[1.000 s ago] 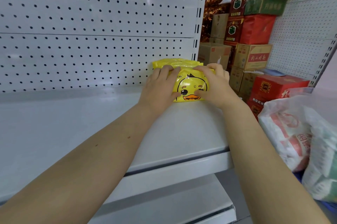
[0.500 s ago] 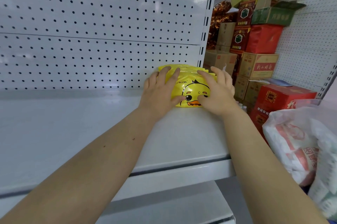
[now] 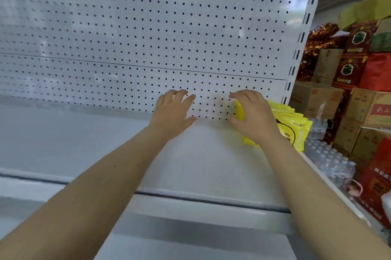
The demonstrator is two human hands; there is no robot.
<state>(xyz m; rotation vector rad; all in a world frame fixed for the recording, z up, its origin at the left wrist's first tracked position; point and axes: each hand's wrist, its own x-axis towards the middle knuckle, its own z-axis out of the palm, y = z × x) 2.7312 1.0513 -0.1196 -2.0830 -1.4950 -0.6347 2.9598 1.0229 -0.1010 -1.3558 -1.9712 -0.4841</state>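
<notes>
A stack of yellow duck packets (image 3: 295, 127) stands at the far right end of the white shelf (image 3: 203, 164), against the pegboard back. My right hand (image 3: 252, 118) hovers just in front of the packets and hides part of them, with relaxed, slightly bent fingers that hold nothing. My left hand (image 3: 172, 112) is to the left of the packets, apart from them, fingers spread and empty above the shelf.
A white pegboard panel (image 3: 148, 37) backs the shelf. To the right stand stacked cardboard boxes (image 3: 357, 111), red boxes (image 3: 378, 192) and several small water bottles (image 3: 330, 160). A lower shelf (image 3: 190, 245) juts out below.
Both hands have let go of the yellow packets and drawn apart. My left hand moved left, and the view has swung so that the packets now sit to the right.
</notes>
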